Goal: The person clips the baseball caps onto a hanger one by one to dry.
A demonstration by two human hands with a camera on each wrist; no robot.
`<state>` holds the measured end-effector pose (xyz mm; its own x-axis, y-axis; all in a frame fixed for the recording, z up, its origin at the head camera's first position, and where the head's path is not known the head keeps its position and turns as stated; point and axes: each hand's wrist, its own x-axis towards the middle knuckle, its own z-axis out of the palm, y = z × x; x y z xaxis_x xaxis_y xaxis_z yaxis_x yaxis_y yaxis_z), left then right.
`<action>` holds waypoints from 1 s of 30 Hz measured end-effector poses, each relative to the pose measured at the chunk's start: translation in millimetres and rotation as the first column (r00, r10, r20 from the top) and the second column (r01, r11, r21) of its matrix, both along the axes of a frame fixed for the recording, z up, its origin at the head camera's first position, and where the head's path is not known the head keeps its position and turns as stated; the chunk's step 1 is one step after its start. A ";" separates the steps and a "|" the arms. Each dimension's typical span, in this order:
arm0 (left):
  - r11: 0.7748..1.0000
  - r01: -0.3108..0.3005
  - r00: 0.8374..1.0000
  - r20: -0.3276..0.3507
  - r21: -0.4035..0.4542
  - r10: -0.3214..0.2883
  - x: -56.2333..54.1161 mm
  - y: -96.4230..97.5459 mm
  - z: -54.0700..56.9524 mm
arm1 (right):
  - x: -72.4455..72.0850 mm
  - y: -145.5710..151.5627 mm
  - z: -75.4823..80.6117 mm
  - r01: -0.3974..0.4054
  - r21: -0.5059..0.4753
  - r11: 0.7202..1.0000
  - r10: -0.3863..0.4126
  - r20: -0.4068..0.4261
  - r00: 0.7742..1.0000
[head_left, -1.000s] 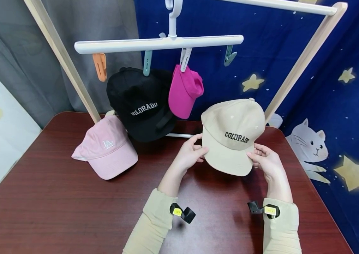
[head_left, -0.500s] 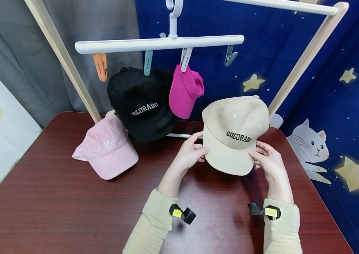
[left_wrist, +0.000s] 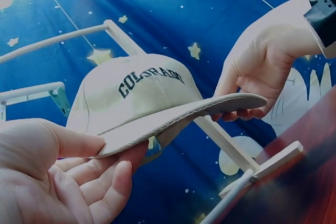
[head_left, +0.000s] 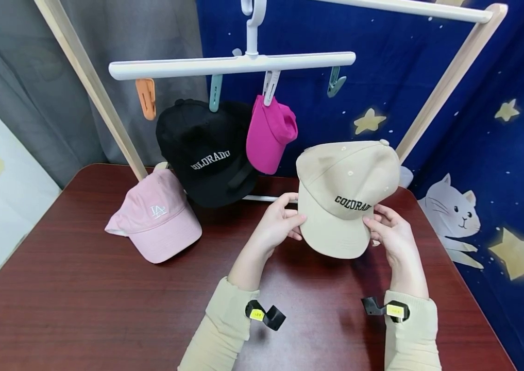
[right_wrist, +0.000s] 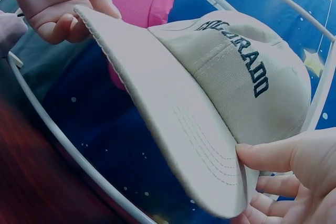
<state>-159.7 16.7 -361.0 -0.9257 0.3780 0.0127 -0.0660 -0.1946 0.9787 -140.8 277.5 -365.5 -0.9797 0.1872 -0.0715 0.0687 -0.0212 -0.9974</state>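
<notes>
A beige cap (head_left: 345, 180) lettered COLORADO is held up over the back right of the table, brim toward me. My left hand (head_left: 281, 222) pinches the brim's left edge, thumb (left_wrist: 79, 144) on top and fingers below. At the opposite edge my right hand (head_left: 390, 234) pinches the brim the same way, its thumb (right_wrist: 268, 156) lying near the crown seam. A black COLORADO cap (head_left: 206, 139) hangs from a teal clip (head_left: 216, 93) on the white hanger (head_left: 169, 68). Beside it a magenta cap (head_left: 268, 136) hangs from a white clip (head_left: 271, 87).
On the table (head_left: 127, 309), at left, lies a pink cap (head_left: 162, 221). An orange clip (head_left: 146, 98) and a grey-green clip (head_left: 335, 82) hang from the hanger with nothing in them. Wooden rack posts (head_left: 447, 85) slope down on both sides, the right one behind the beige cap.
The beige cap's crown has swung slightly to the right, over the rack post, while the brim stays between both hands. The hands have barely moved. The hanging caps look the same.
</notes>
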 end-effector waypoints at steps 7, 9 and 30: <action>1.000 0.013 1.000 -0.009 0.012 -0.013 1.8 -1.4 4.0 | -0.5 -1.3 1.7 -0.001 -0.005 1.000 0.001 -0.012 1.000; 1.000 0.019 1.000 -0.010 0.008 -0.019 2.1 -1.2 3.8 | -0.5 -0.7 1.9 -0.003 0.001 1.000 0.003 -0.018 1.000; 0.998 0.055 0.998 0.039 0.029 -0.056 -4.2 1.1 14.0 | -14.1 4.3 17.0 -0.093 0.260 0.961 0.107 -0.040 0.993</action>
<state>-163.9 17.8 -347.1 -0.9033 0.4288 -0.0127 -0.1165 -0.2166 0.9693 -154.9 281.8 -348.5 -0.9955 0.0932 0.0187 0.0044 0.2410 -0.9705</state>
